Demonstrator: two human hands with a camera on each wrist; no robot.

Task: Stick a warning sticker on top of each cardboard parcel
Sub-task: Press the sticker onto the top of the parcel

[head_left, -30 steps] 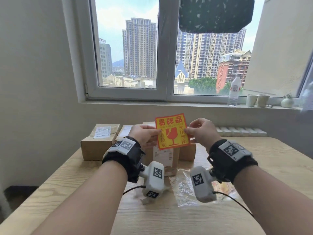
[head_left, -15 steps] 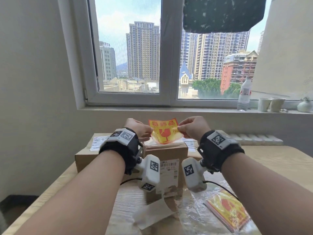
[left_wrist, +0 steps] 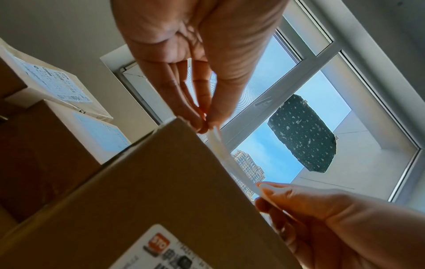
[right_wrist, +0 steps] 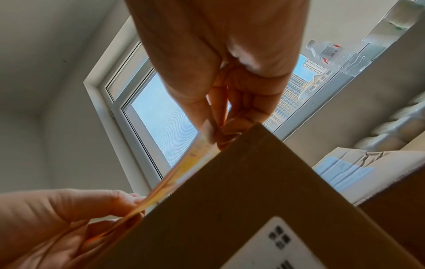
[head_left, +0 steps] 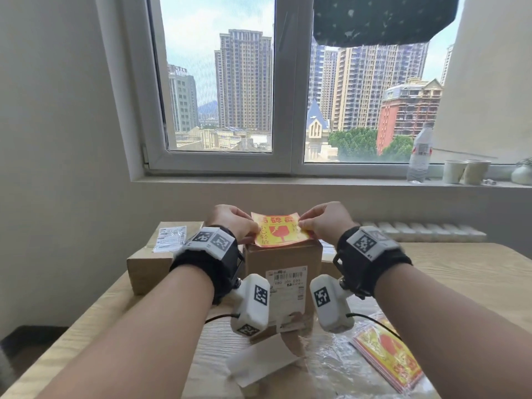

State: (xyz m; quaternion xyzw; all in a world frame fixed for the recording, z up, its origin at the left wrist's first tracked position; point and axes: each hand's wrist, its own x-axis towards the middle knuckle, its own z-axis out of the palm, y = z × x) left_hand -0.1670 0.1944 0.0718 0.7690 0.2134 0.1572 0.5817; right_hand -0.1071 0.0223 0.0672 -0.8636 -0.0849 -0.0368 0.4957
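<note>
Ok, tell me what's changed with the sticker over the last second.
The warning sticker came down from upright in front of the parcels to nearly flat, its near edge meeting the top of the tall middle parcel. Nothing was let go: the left hand and right hand pinch its side edges as before. The other parcels stayed put.

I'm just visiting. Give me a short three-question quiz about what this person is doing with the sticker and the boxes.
1. True or false: both hands pinch the yellow-and-red warning sticker.
2. The sticker is held over: A) the tall brown cardboard parcel B) the clear plastic water bottle C) the pale wooden table.
3. Which thing lies on the table by the right forearm?

Key
1. True: the left hand and right hand each pinch one side.
2. A
3. A stack of spare yellow-and-red stickers on clear plastic wrap.
</note>
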